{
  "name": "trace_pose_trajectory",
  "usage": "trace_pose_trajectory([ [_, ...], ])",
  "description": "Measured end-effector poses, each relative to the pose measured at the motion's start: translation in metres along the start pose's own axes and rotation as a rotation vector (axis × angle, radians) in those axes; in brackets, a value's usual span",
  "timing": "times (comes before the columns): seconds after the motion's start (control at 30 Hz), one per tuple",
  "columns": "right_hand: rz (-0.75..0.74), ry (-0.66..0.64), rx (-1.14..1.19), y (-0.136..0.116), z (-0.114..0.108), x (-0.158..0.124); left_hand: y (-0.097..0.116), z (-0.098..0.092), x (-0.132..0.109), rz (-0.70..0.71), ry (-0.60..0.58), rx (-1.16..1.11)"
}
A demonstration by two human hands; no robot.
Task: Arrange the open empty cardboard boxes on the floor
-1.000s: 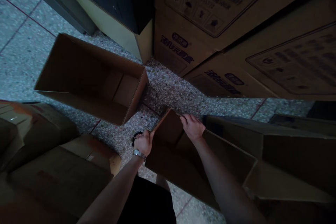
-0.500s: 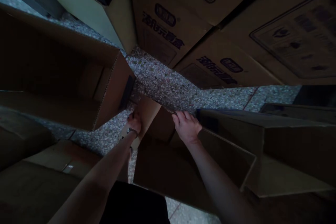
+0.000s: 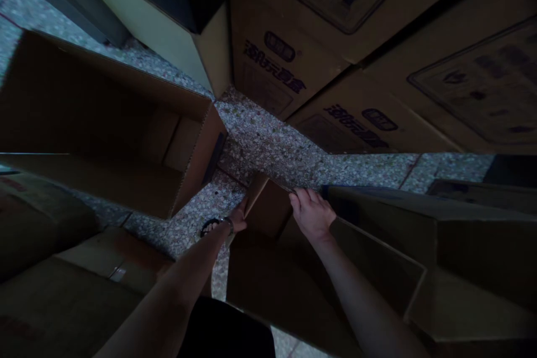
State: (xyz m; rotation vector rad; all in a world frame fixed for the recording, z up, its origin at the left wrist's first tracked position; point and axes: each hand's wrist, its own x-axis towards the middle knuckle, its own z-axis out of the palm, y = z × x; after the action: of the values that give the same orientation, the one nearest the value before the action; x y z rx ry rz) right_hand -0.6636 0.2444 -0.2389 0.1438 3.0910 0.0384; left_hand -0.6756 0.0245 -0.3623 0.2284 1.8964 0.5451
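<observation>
Brown cardboard box (image 3: 268,285) stands open on the speckled floor (image 3: 268,145), directly below and between both arms, its long axis running away from the person. Plain, unprinted corrugated board, dim light. Right hand (image 3: 312,215) curls over the far flap's top edge, fingers closed on it. Left hand (image 3: 237,221), wristwatch showing, grips the flap's left edge; both equally near. Larger empty box (image 3: 104,123) lies left; printed cartons (image 3: 319,56) stacked beyond.

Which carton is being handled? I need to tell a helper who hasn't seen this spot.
Start at the speckled terrazzo floor between the stacked printed cartons. Nearest the person stands a plain open cardboard box, with the left hand and right hand gripping its far flap. Unlike the big open box to its left, it is held.
</observation>
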Motion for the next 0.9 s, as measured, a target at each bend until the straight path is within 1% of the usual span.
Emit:
trace_pose_trajectory([
  [0.07,0.034,-0.096,0.025,0.003,-0.005,-0.002,0.009,-0.007,-0.012,-0.003,0.034,0.012],
  [0.1,0.055,-0.140,0.039,0.003,-0.009,-0.001,0.014,-0.012,-0.023,-0.006,0.051,0.017],
  [0.13,0.082,-0.161,0.048,0.000,-0.015,0.002,0.018,-0.020,-0.039,0.020,0.075,0.021],
  [0.17,0.108,-0.152,0.058,-0.007,-0.023,0.007,0.021,-0.028,-0.059,0.100,0.115,0.024],
  [0.2,0.129,-0.122,0.085,-0.018,-0.032,0.016,0.023,-0.039,-0.081,0.221,0.189,0.028],
  [0.23,0.146,-0.080,0.143,-0.035,-0.041,0.027,0.022,-0.051,-0.104,0.382,0.308,0.038],
  [0.27,0.162,-0.049,0.243,-0.057,-0.050,0.041,0.020,-0.065,-0.127,0.557,0.474,0.060],
  [0.3,0.169,-0.047,0.380,-0.083,-0.058,0.058,0.015,-0.080,-0.148,0.655,0.683,0.095],
  [0.33,0.186,-0.088,0.555,-0.112,-0.064,0.075,0.008,-0.095,-0.164,0.689,0.861,0.157],
  [0.37,0.198,-0.176,0.729,-0.142,-0.067,0.092,0.000,-0.110,-0.176,0.646,0.977,0.239],
  [0.4,0.218,-0.266,0.860,-0.170,-0.068,0.107,-0.011,-0.123,-0.182,0.553,1.022,0.328],
  [0.43,0.250,-0.343,0.929,-0.195,-0.066,0.120,-0.022,-0.135,-0.185,0.445,0.981,0.416],
  [0.47,0.291,-0.412,0.963,-0.215,-0.063,0.128,-0.033,-0.144,-0.183,0.335,0.877,0.491],
  [0.5,0.341,-0.456,0.970,-0.231,-0.057,0.132,-0.044,-0.150,-0.180,0.244,0.742,0.551],
  [0.57,0.418,-0.471,0.969,-0.245,-0.044,0.129,-0.064,-0.155,-0.172,0.149,0.484,0.629],
  [0.6,0.433,-0.449,0.989,-0.247,-0.037,0.122,-0.073,-0.154,-0.170,0.135,0.398,0.656],
  [0.63,0.430,-0.420,1.025,-0.246,-0.031,0.114,-0.080,-0.152,-0.170,0.137,0.348,0.677],
  [0.67,0.413,-0.393,1.074,-0.244,-0.025,0.105,-0.087,-0.149,-0.171,0.148,0.330,0.693],
  [0.77,0.381,-0.358,1.227,-0.241,-0.013,0.082,-0.100,-0.142,-0.182,0.170,0.337,0.709],
  [0.83,0.387,-0.344,1.292,-0.242,-0.008,0.072,-0.102,-0.140,-0.192,0.172,0.315,0.715],
  [0.9,0.395,-0.349,1.327,-0.242,-0.003,0.064,-0.101,-0.140,-0.202,0.185,0.255,0.706],
])
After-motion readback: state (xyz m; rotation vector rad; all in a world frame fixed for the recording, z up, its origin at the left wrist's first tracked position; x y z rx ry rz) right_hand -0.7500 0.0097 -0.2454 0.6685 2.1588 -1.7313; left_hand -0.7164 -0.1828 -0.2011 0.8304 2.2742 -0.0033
